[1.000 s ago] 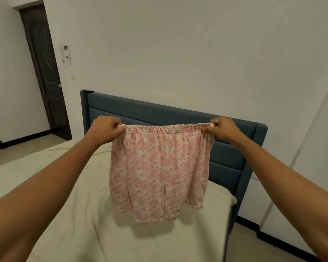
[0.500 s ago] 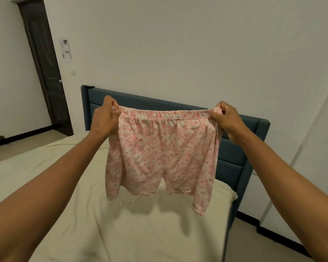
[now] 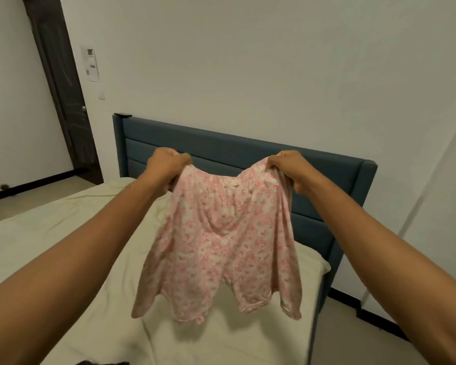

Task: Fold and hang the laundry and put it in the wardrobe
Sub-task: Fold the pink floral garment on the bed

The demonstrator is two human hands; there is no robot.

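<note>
Shorts [image 3: 223, 246]: light, floppy cotton, sagging mid-waistband; left hand [image 3: 166, 164], right hand [image 3: 290, 167] grip clamped on waistband corners above bed [image 3: 63, 233].

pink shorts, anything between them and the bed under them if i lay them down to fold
Nothing visible. The pink shorts hang from both hands over a bare stretch of the bed.

The shorts [image 3: 221, 248] are pink floral on white; the headboard [image 3: 248, 148] is blue-grey, the sheet [image 3: 50, 233] cream.
</note>
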